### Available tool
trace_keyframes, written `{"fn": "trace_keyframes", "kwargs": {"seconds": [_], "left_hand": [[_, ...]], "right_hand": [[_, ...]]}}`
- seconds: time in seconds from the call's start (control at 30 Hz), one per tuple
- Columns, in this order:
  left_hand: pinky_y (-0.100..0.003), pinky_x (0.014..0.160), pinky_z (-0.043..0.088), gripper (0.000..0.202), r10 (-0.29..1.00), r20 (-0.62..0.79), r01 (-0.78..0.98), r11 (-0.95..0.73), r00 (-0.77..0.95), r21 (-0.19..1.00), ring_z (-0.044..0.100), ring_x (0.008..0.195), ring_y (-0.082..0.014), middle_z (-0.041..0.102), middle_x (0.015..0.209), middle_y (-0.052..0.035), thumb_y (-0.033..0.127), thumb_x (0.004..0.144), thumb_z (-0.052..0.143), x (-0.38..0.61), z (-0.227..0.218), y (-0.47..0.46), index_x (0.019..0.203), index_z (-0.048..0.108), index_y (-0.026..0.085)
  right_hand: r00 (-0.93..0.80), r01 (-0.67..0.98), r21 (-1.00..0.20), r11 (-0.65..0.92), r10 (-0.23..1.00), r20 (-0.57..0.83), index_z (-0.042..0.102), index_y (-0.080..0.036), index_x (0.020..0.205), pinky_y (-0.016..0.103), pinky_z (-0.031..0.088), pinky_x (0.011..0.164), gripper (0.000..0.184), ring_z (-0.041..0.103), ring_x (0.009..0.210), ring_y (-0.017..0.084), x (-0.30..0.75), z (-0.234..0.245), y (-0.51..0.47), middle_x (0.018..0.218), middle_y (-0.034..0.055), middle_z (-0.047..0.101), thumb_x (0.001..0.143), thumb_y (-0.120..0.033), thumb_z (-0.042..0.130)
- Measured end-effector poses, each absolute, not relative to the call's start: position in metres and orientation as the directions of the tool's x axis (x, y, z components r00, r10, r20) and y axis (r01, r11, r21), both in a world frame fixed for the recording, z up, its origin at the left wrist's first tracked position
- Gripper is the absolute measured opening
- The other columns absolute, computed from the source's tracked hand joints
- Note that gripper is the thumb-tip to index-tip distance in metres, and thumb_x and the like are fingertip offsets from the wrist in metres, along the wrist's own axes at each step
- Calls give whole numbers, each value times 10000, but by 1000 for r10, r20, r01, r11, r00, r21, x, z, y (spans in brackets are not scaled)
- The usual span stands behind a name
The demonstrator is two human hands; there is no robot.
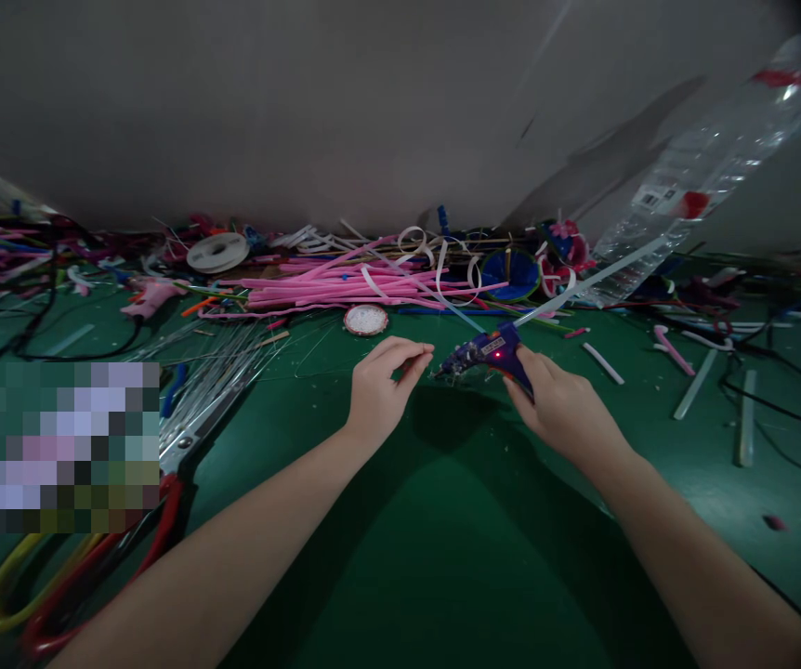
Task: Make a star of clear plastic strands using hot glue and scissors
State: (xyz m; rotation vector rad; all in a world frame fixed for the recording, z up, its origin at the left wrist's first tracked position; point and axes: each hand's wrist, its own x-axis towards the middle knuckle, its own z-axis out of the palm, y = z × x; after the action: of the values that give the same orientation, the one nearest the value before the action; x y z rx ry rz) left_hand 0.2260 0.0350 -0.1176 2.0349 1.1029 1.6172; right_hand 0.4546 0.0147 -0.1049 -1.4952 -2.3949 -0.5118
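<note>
Right hand (560,395): fingers wrapped round the handle of the blue glue gun (502,346), held above the desk (470,557) towards its back edge. Left hand (378,383): thumb and index fingertips pressed together just beside the nozzle (441,372); I cannot tell whether anything thin lies between. From my remote view I judge the gun light, stiff and smooth; lamp (498,354) lit red, so nozzle probably hot. I would grip only the handle. Glue stick (582,290) behind: likely bendy.
</note>
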Motion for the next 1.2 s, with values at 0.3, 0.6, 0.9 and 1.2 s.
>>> {"fn": "trace_keyframes", "kwargs": {"seconds": [0.3, 0.6, 0.9, 1.2], "left_hand": [[-296, 667, 526, 126, 739, 671, 359, -643, 58, 677, 602, 742, -137, 638, 861, -46, 214, 827, 542, 226, -118, 35, 874, 652, 173], [-305, 676, 531, 127, 737, 673, 356, -646, 63, 675, 606, 743, -139, 636, 867, -46, 218, 828, 540, 226, -118, 35, 877, 650, 180], [-293, 670, 530, 122, 729, 682, 328, -659, 56, 677, 608, 746, -136, 637, 867, -46, 214, 824, 544, 226, -119, 35, 868, 651, 174], [-283, 651, 526, 138, 731, 680, 300, -663, 58, 686, 602, 729, -130, 636, 862, -49, 237, 831, 533, 224, -117, 33, 878, 651, 180]], "right_hand": [[-269, 960, 77, 268, 815, 513, 465, -74, 1158, 294, 421, 513, 484, 594, 700, 213, 469, -100, 21, 909, 137, 627, 820, -418, 425], [126, 992, -62, -110, 878, 462, 463, -81, 1168, 313, 392, 529, 606, 589, 664, 242, 507, -96, 34, 827, 126, 638, 748, -517, 467], [131, 991, -69, -116, 957, 260, 451, -85, 1163, 283, 384, 515, 580, 586, 727, 230, 488, -112, 40, 929, 148, 622, 782, -520, 419], [-37, 999, -17, 49, 897, 441, 492, -35, 1111, 441, 433, 774, 665, 516, 986, 343, 489, -112, 37, 1006, 209, 581, 774, -603, 418]]}}
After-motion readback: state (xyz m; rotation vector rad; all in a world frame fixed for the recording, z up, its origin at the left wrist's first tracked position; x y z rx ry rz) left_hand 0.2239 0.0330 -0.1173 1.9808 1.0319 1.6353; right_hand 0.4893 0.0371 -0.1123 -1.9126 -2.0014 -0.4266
